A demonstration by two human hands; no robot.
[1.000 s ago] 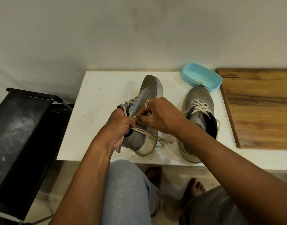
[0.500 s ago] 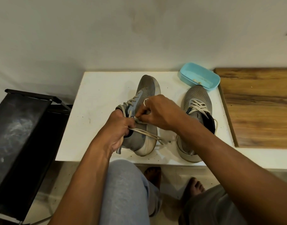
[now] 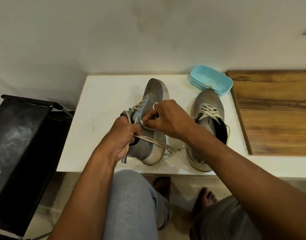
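The sneaker [image 3: 154,96] I am working on stands tipped onto its side near the middle of the white counter [image 3: 100,104], toe pointing away from me, sole turned to my right. It looks light and its knit upper is soft, so it will fold or roll if I only pull on it. The stiff parts are the heel cup and the rubber sole, and the collar is the best place to brace it.

My left hand [image 3: 122,135] does just that: its fingers are curled tight round the collar at the ankle opening, with two loose strands of the lace [image 3: 155,142] trapped in the fist and trailing out over the heel onto the counter. The lace is flat, thin and limp. It will slip through a loose hold, so it wants a firm pinch close to the eyelet.

My right hand [image 3: 167,118] is closed in such a pinch, thumb and fingertips nipping the lace at the upper eyelets beside the tongue.

The second sneaker [image 3: 208,104] stands upright just to the right, laced. Behind it lies a blue tub [image 3: 209,80], touching a wooden board [image 3: 273,110]. A black rack [image 3: 18,135] stands left of the counter.
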